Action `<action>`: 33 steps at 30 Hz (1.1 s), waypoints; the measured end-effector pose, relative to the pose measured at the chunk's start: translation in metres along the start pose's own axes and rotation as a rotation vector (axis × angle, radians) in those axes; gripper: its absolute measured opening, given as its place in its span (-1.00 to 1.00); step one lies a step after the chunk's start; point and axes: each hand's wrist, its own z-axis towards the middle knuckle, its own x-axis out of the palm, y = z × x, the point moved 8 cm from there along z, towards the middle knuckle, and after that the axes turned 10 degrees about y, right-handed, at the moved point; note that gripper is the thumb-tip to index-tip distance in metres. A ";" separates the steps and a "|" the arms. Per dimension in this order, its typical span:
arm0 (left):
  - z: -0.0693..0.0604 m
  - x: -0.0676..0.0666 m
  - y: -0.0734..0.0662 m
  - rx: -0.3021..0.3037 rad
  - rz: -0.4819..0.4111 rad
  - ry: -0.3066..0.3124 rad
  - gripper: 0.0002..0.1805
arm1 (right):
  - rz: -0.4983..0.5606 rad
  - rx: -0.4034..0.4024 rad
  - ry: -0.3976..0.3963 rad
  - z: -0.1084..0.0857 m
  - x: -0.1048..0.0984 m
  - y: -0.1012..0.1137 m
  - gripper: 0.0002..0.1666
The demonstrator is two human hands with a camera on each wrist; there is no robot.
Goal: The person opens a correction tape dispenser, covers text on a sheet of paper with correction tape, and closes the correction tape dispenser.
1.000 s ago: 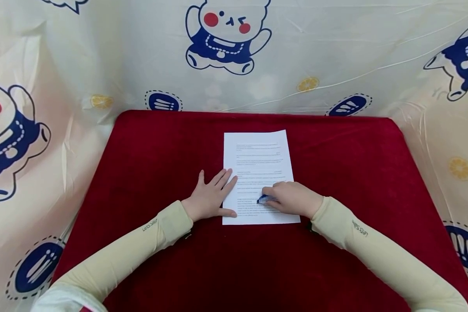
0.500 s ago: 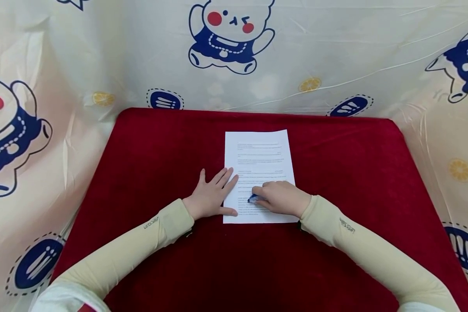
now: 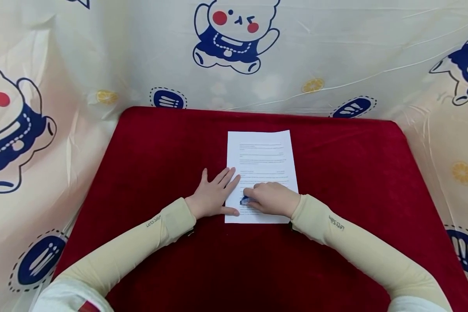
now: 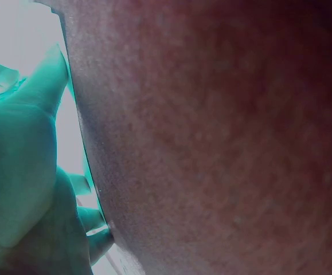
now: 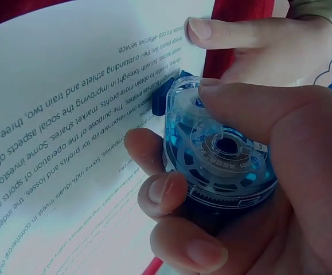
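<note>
A printed sheet of paper (image 3: 258, 138) lies on a red velvet cloth, its text upside down in the head view. My left hand (image 3: 212, 195) rests with spread fingers across the sheet's left edge. In my right hand (image 3: 274, 199) is a clear blue correction tape dispenser (image 5: 214, 152), gripped between thumb and curled fingers. Its blue tip (image 5: 162, 96) is at a line of print in the lower part of the page, close to my left thumb. The left wrist view is mostly filled by a blurred dark red surface, with part of my left hand (image 4: 22, 166) at its left side.
The red cloth (image 3: 171, 143) covers the whole table around the sheet. White curtains (image 3: 140, 52) with cartoon figures stand close behind the table and along both sides.
My right hand has slid left along the lower print with the correction tape, nearing the left hand. The left hand keeps its place on the paper; the head view has shifted slightly.
</note>
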 end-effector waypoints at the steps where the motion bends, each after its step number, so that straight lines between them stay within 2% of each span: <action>1: 0.000 0.000 0.000 0.000 0.002 0.001 0.25 | -0.002 0.001 0.000 0.000 0.001 0.000 -0.86; 15: 0.003 0.001 0.000 -0.006 0.014 0.000 0.25 | -0.025 0.048 -0.016 0.004 0.002 0.006 -0.89; 26: -0.001 -0.006 -0.003 -0.002 0.026 -0.005 0.24 | -0.025 0.075 -0.001 0.004 0.002 0.003 -0.83; 33: -0.001 -0.005 -0.004 -0.007 0.015 -0.001 0.23 | -0.028 0.077 -0.014 0.001 0.003 0.000 -0.87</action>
